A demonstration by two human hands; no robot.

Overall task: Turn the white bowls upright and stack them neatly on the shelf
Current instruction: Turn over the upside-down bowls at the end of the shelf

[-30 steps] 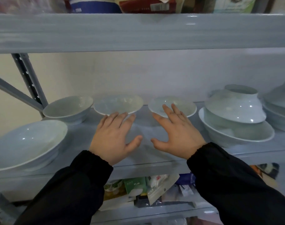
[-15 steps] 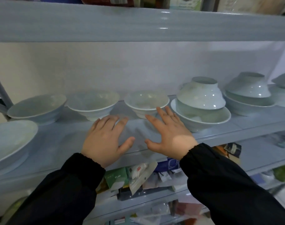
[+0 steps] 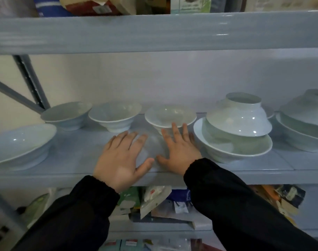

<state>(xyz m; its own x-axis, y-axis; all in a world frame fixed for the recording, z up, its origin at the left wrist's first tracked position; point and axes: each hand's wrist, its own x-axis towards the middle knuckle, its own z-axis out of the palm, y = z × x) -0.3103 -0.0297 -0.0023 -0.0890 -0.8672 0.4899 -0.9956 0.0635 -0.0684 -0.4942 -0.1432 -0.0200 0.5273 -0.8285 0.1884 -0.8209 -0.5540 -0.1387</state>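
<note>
White bowls stand on the grey shelf (image 3: 67,160). Three small upright bowls line the back: one on the left (image 3: 65,115), one in the middle (image 3: 114,115) and one to the right of it (image 3: 170,115). A large upright bowl (image 3: 18,144) sits at the front left. To the right, an upside-down bowl (image 3: 239,116) lies inside a large upright bowl (image 3: 227,151). At the far right another upside-down bowl (image 3: 306,109) rests on an upright one. My left hand (image 3: 122,156) and my right hand (image 3: 178,149) lie flat with fingers spread over the shelf, holding nothing. My right fingertips reach the foot of the third small bowl.
The shelf above (image 3: 154,31) carries boxes and packets and hangs low over the bowls. A slanted metal brace (image 3: 29,82) stands at the back left. Packets (image 3: 154,201) crowd the shelf below.
The view swung right and back to the left. Both hands stayed flat on the shelf, edging slightly toward the bowls. No bowl moved.
</note>
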